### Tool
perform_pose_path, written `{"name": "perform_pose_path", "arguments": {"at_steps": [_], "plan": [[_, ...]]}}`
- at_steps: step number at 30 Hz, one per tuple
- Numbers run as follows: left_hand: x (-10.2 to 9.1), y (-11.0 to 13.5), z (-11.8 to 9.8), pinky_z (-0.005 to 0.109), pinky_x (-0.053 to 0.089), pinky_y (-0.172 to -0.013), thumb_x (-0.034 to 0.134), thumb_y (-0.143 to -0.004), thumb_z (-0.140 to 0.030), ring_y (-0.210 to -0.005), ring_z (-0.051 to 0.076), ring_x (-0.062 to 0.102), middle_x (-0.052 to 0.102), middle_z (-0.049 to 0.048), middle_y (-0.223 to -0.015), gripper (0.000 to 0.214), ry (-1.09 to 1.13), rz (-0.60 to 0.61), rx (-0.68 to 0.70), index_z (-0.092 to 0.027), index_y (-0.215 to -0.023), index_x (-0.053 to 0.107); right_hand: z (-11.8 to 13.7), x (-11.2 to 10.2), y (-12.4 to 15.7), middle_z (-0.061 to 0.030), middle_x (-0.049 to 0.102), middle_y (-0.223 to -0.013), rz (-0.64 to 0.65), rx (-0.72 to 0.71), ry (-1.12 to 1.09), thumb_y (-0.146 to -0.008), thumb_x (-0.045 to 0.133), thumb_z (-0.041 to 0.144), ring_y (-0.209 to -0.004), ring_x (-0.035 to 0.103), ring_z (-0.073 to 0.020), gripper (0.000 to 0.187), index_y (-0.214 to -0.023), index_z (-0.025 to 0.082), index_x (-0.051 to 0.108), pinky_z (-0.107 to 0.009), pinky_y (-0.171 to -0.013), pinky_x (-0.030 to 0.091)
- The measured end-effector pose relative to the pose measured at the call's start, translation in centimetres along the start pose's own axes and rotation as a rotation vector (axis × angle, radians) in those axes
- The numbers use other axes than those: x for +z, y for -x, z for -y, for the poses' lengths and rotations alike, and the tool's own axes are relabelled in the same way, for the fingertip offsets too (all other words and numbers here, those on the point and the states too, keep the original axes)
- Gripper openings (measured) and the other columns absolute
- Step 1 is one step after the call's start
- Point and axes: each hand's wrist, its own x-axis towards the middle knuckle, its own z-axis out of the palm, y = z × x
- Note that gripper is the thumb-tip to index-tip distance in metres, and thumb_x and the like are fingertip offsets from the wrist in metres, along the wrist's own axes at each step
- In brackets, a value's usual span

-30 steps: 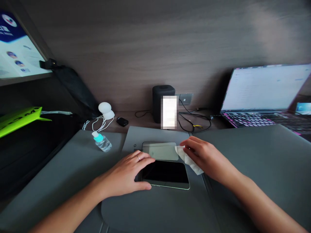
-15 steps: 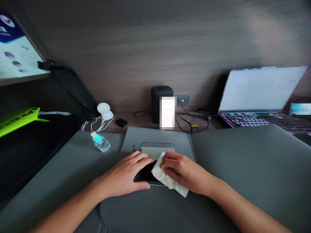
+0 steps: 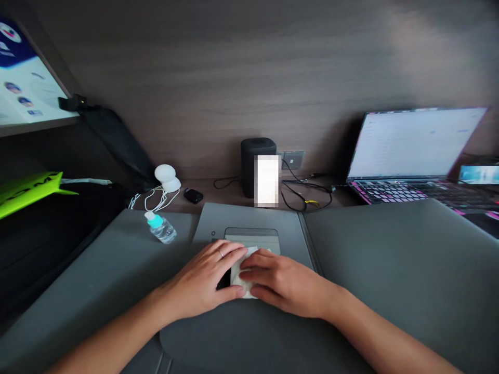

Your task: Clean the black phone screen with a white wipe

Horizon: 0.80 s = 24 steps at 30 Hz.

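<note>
While left hand (image 3: pixel 202 283) clasps the phone (image 3: pixel 223 281), right hand (image 3: pixel 283 284) pressed flat on white wipe (image 3: pixel 236 272) atop it

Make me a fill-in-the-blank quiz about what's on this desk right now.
The right hand presses a ____ wipe onto the phone.
The left hand wears a ____ on one finger.
The laptop has its lid ____.
Missing words: white, ring, open.

A white wipe (image 3: pixel 240 270) of thin, crumpled material, paper or cloth, is seen on the glossy black glass of a phone (image 3: pixel 224 281). Beneath is a smooth matt grey mat (image 3: pixel 351 249). The far wall (image 3: pixel 234 78) is finished in matt grained wood, and the bottle (image 3: pixel 161 229) at the left in clear plastic.
</note>
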Motion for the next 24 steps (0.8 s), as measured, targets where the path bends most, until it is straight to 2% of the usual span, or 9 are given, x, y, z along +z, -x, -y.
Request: {"name": "perform_pose_path", "arguments": {"at_steps": [4, 7, 14, 17, 19, 24], "plan": [[-0.20, -0.05, 0.01, 0.046, 0.043, -0.107, 0.064, -0.092, -0.039, -0.131, 0.027, 0.045, 0.053, 0.0064, -0.140, 0.059, 0.006, 0.008, -0.003, -0.028, -0.144, 0.038, 0.21, 0.26, 0.04, -0.0153, 0.058, -0.129, 0.025, -0.037, 0.020, -0.094, 0.059, 0.037, -0.128, 0.048, -0.0244, 0.046, -0.131, 0.011, 0.055, -0.042, -0.109, 0.041], [-0.32, -0.01, 0.09, 0.045, 0.043, -0.107, 0.063, -0.092, -0.041, -0.131, 0.027, 0.045, 0.054, 0.0066, -0.139, 0.058, 0.020, 0.031, 0.012, -0.027, -0.143, 0.039, 0.25, 0.15, 0.10, -0.0123, 0.060, -0.125, 0.068, -0.073, 0.010, -0.096, 0.056, 0.037, -0.122, 0.052, -0.0224, 0.035, -0.121, 0.014, 0.062, -0.038, -0.105, 0.044], [-0.35, -0.11, 0.04, 0.045, 0.044, -0.106, 0.058, -0.095, -0.046, -0.128, 0.027, 0.048, 0.057, 0.0082, -0.136, 0.051, 0.036, 0.053, 0.051, -0.024, -0.139, 0.045, 0.16, -0.22, 0.02, -0.0077, 0.063, -0.104, 0.042, -0.064, 0.021, -0.097, 0.054, 0.028, -0.104, 0.055, -0.0187, 0.018, -0.101, 0.014, 0.067, -0.033, -0.093, 0.047], [-0.48, -0.05, 0.08, 0.045, 0.042, -0.108, 0.053, -0.096, -0.051, -0.129, 0.027, 0.048, 0.056, 0.0094, -0.137, 0.054, 0.040, 0.053, 0.064, -0.023, -0.140, 0.043, 0.08, -0.05, -0.03, -0.0082, 0.062, -0.102, 0.018, -0.036, 0.026, -0.097, 0.052, 0.022, -0.096, 0.055, -0.0176, 0.016, -0.100, 0.014, 0.066, -0.032, -0.088, 0.048], [-0.59, 0.03, 0.10, 0.046, 0.040, -0.109, 0.049, -0.098, -0.053, -0.129, 0.027, 0.048, 0.056, 0.0097, -0.136, 0.054, 0.046, 0.054, 0.055, -0.023, -0.141, 0.042, 0.06, -0.03, -0.04, -0.0097, 0.061, -0.106, 0.015, -0.029, 0.034, -0.096, 0.053, 0.021, -0.098, 0.054, -0.0189, 0.016, -0.102, 0.013, 0.065, -0.033, -0.089, 0.047], [-0.81, 0.17, 0.04, 0.043, 0.041, -0.107, 0.043, -0.100, -0.054, -0.126, 0.027, 0.051, 0.059, 0.0091, -0.133, 0.051, 0.063, 0.045, 0.070, -0.024, -0.141, 0.043, 0.02, -0.26, -0.02, -0.0081, 0.063, -0.099, 0.024, -0.030, 0.026, -0.099, 0.049, 0.022, -0.095, 0.055, -0.0188, 0.020, -0.097, 0.015, 0.067, -0.033, -0.087, 0.047]]}}
